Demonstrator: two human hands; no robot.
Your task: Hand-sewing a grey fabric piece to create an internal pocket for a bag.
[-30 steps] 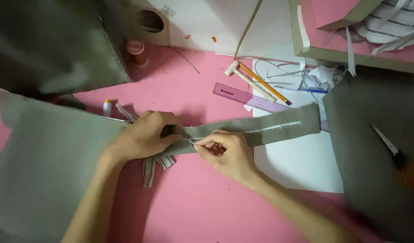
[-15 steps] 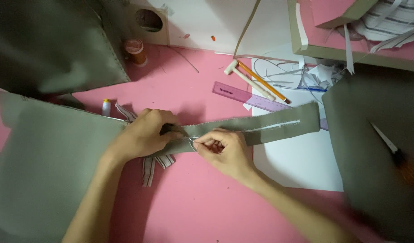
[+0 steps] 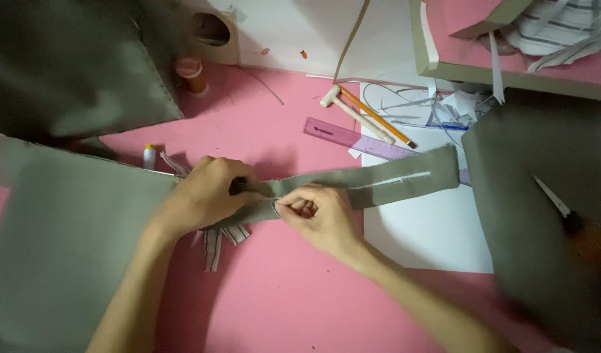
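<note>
A long olive-green fabric strip (image 3: 379,180) lies across the pink table, with a line of white stitches along it. My left hand (image 3: 206,196) presses and pinches the strip's left part. My right hand (image 3: 317,216) pinches something thin, apparently a needle, at the strip's edge just right of the left hand's fingers. The needle itself is too small to make out. Striped fabric scraps (image 3: 219,238) stick out from under my left hand.
Large olive fabric pieces lie at the left (image 3: 59,242), top left (image 3: 72,65) and right (image 3: 542,216). A purple ruler (image 3: 353,138), an orange pencil (image 3: 379,119), white paper (image 3: 431,242), a small bottle (image 3: 149,155) and a thread spool (image 3: 193,73) are nearby. A knife-like tool (image 3: 562,209) rests on the right fabric.
Both hands stay at the same spot on the strip; the right hand's fingers shift only slightly.
</note>
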